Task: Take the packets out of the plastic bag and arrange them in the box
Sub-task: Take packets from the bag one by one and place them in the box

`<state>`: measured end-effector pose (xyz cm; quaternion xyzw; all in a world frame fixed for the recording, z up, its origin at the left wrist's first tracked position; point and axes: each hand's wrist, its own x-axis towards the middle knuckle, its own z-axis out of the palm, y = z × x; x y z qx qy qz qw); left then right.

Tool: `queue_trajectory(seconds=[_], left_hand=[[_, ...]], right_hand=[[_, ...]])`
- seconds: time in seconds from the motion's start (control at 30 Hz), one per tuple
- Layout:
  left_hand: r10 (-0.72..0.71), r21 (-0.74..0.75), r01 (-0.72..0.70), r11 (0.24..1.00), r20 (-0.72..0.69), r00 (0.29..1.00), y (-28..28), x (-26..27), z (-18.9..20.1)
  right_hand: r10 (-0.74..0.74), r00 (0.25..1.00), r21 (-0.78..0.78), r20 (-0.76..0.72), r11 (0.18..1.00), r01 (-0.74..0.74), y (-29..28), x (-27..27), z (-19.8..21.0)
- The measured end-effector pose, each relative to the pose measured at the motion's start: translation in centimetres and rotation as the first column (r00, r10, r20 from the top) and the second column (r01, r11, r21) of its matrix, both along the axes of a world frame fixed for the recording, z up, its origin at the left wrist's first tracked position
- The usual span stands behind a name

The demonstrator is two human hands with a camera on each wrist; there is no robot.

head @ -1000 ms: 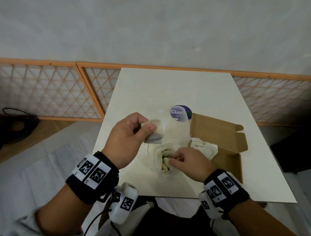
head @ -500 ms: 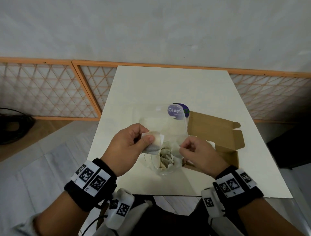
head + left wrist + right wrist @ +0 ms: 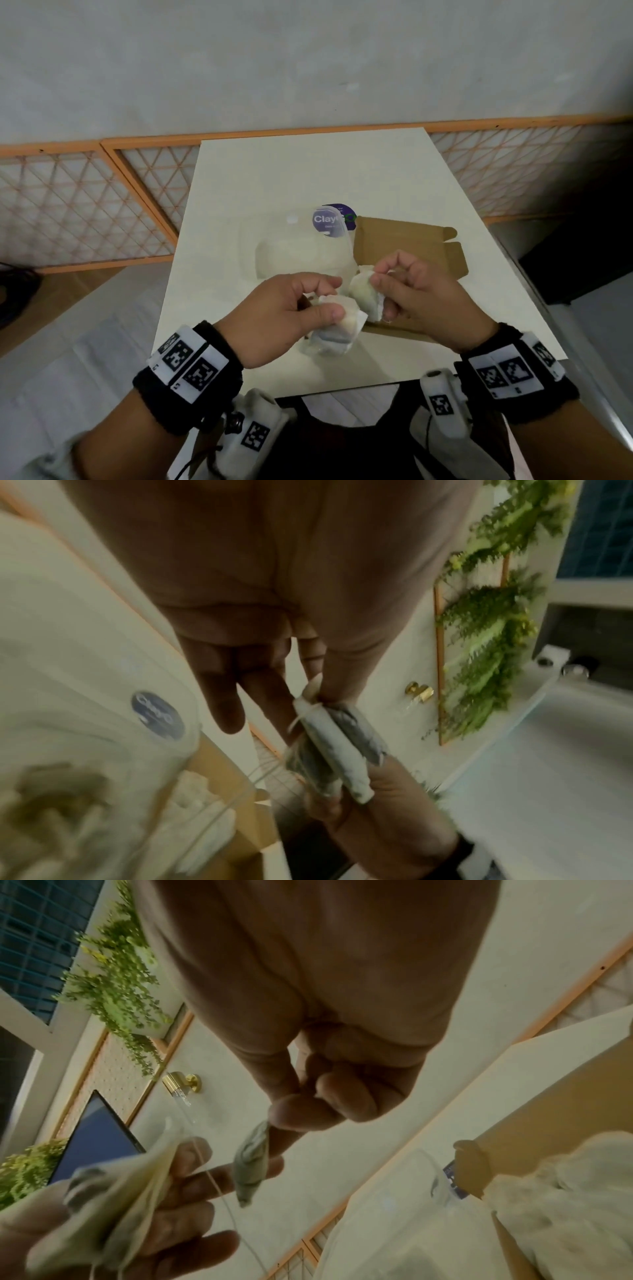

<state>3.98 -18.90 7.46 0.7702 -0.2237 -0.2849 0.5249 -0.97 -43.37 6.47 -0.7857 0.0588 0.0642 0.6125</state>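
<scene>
Item 1, L hand (image 3: 287,315): thumb and forefinger pinched shut on a small stack of packets (image 3: 337,325), held above the table's (image 3: 274,178) near edge; count in stack unclear.

Item 2, plastic bag (image 3: 301,250): clear, purple round label at its 1 o'clock; lay mid-table at 12 o'clock from the L hand. Outline faint, near end hidden behind the hands.

Item 3, R hand (image 3: 418,294): fingers curled, pinching one packet (image 3: 364,294), which touched the L stack.

Item 4, box (image 3: 407,246): brown card, lid flaps open, at 3 o'clock of the bag; interior mostly hidden by the R hand. R wrist view showed white packets inside (image 3: 565,1191), blurred.

Open room: far half of the table bare; box near the R edge.
</scene>
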Motion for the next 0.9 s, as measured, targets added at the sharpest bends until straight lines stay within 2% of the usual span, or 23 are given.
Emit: queue_trajectory(seconds=[0.13, 0.2, 0.47, 0.63, 0.8, 0.9], left_hand=[[-0.011, -0.108, -0.002, 0.994, -0.113, 0.993, -1.0, 0.4, 0.9], [-0.005, -0.144, -0.012, 0.989, -0.123, 0.992, -1.2, 0.6, 0.9], [0.079, -0.210, -0.093, 0.973, -0.071, 0.994, -1.4, 0.6, 0.4], [0.121, -0.269, -0.134, 0.954, -0.062, 0.991, -1.7, 0.4, 0.6], [0.186, -0.297, -0.169, 0.940, 0.027, 0.982, -2.4, 0.1, 0.6], [0.222, -0.321, -0.205, 0.925, 0.015, 0.975, -2.8, 0.0, 0.3]], right_hand=[[0.074, 0.996, 0.017, 0.059, 0.997, -0.075, 0.2, -0.4, 1.1], [0.108, 0.991, 0.050, 0.082, 0.992, -0.112, 0.3, -0.6, 1.5], [0.135, 0.983, 0.119, 0.123, 0.982, -0.150, 0.9, -1.4, 2.2], [0.176, 0.981, 0.188, 0.084, 0.964, -0.189, 1.5, -1.5, 1.9], [0.181, 0.978, 0.146, 0.101, 0.970, -0.194, 1.4, -1.2, 0.6], [0.163, 0.978, 0.085, 0.127, 0.981, -0.174, 1.0, -1.0, 0.5]])
